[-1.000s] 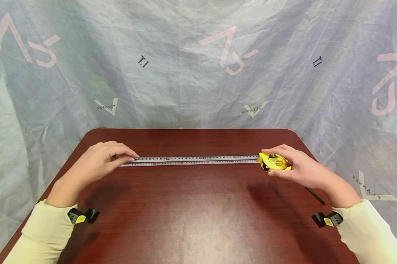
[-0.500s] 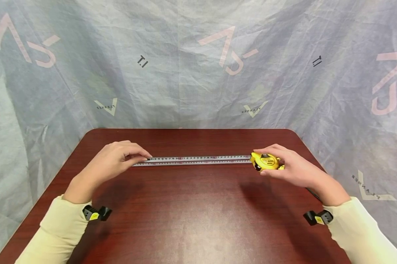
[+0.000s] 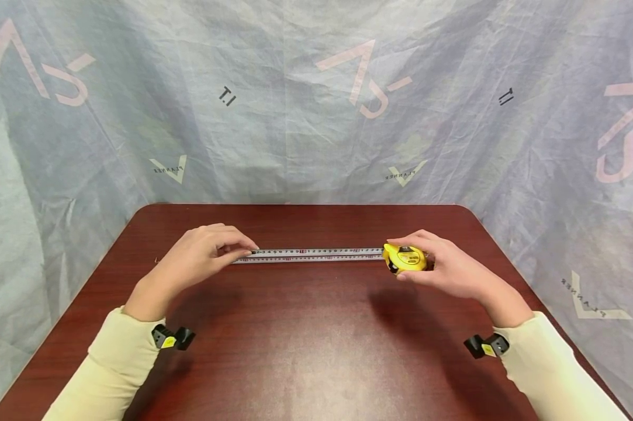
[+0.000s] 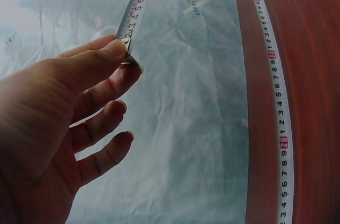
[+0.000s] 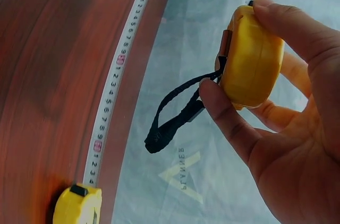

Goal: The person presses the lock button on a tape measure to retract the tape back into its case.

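Note:
Between thumb and index finger, my left hand (image 3: 200, 257) (image 4: 58, 107) pinches the hooked end of a white tape blade (image 3: 321, 251) (image 4: 139, 6). The blade runs straight across to a yellow tape measure case (image 3: 408, 258) (image 5: 254, 59), gripped by my right hand (image 3: 453, 266) (image 5: 303, 107) with fingers curled round it. A black strap (image 5: 170, 128) hangs from this case. Below the held blade, a second extended tape (image 3: 316, 258) (image 4: 280, 107) (image 5: 109, 91) lies on the table; its yellow case (image 5: 77, 205) shows in the right wrist view and is hidden in the head view.
The dark red table (image 3: 305, 327) spans the foreground. Behind it and at both sides hangs a grey printed sheet (image 3: 295, 117). Both wrists carry small black cameras (image 3: 173, 338) (image 3: 486, 346) above the tabletop.
My hands have come closer together, the left moving right and the right moving left. The stretch of held blade between them is shorter. The tape on the table has stayed put.

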A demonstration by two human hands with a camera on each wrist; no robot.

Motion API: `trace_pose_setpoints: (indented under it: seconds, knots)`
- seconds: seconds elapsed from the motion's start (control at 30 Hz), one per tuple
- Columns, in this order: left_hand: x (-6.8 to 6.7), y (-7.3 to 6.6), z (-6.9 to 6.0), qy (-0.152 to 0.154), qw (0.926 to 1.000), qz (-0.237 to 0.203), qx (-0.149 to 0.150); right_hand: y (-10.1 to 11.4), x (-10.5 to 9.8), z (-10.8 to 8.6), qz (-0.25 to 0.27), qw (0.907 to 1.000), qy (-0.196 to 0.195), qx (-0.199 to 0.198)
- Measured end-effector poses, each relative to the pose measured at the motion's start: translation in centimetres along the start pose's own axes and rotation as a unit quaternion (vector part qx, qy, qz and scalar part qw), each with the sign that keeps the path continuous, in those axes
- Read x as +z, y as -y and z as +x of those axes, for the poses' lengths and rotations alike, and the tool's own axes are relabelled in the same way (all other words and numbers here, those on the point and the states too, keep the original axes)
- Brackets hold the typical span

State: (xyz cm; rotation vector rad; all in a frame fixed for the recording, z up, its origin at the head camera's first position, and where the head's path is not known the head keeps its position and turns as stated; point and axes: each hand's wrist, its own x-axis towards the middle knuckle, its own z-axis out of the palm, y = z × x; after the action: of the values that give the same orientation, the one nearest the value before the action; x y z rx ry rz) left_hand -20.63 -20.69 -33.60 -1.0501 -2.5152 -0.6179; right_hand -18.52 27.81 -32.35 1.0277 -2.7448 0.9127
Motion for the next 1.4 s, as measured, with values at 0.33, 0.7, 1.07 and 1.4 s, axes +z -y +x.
trace_pose_setpoints:
  seconds: [0.33, 0.7, 1.07, 1.4]
  knots:
    - [0.9, -0.8, 1.2, 0.003, 0.9998, -0.007, 0.016, 1.2, 1.0, 1.6, 0.006, 1.0, 0.004, 0.004]
    - [1.8, -1.8, 2.9, 0.008, 0.9995, -0.007, 0.029, 2.3, 1.9, 2.9, 0.011, 0.9999, 0.009, 0.005]
    - [3.1, -2.7, 4.4, 0.006, 0.9988, -0.02, 0.043, 3.4, 2.6, 4.0, 0.026, 0.9995, 0.014, 0.009]
    - [4.1, -3.2, 5.5, 0.004, 0.9987, -0.022, 0.045, 4.4, 3.1, 4.8, 0.024, 0.9994, 0.021, 0.01]
